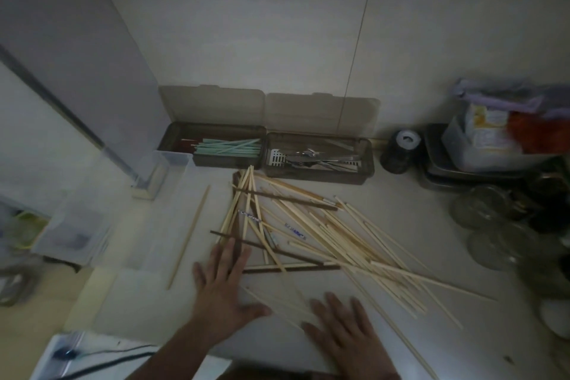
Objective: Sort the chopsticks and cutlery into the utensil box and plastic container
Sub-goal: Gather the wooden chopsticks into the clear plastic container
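While both hands, left hand [222, 290] and right hand [345, 322], lie flat with fingers spread, gripping nothing, the chopsticks [311, 234] sprawl loose on the worktop [416, 203], seemingly awaiting gathering toward the boxes [212, 145].

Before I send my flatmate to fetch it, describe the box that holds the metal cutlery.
Two brown open-lidded boxes stand side by side against the back wall, behind the scattered chopsticks. Take the right-hand box: it holds shiny metal cutlery, while the left-hand box holds pale green chopsticks.
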The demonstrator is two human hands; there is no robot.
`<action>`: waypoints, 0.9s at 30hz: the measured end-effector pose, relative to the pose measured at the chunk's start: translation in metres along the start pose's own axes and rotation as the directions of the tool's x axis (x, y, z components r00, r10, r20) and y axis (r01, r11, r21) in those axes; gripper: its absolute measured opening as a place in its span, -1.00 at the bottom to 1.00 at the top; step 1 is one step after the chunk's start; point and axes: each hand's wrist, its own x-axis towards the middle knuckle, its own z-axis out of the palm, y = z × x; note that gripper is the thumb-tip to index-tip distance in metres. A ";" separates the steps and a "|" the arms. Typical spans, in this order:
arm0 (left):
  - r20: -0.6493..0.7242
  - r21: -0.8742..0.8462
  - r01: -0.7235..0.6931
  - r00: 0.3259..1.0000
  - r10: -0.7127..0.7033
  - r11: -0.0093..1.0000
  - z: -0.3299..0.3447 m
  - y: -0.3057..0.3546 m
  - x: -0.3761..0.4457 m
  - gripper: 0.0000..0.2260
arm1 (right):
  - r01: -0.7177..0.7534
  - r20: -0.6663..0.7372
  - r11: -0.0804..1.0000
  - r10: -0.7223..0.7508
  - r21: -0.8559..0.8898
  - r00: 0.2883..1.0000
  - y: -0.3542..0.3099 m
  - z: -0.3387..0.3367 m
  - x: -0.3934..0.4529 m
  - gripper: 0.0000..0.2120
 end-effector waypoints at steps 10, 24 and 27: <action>-0.068 -0.076 0.168 0.982 -0.174 0.983 -0.014 0.039 0.010 -0.02 | -0.287 -0.129 0.930 0.321 0.228 0.938 0.040 -0.019 0.031 -0.56; -0.084 -0.187 0.338 0.930 -0.358 0.922 -0.039 -0.046 0.013 -0.40 | -0.457 -0.302 0.863 0.503 0.214 0.810 0.013 -0.017 0.036 -0.58; -0.058 -0.126 0.191 0.978 -0.200 0.973 -0.039 -0.051 0.006 -0.34 | -0.496 -0.312 0.850 0.527 0.178 0.790 0.005 -0.023 0.028 -0.62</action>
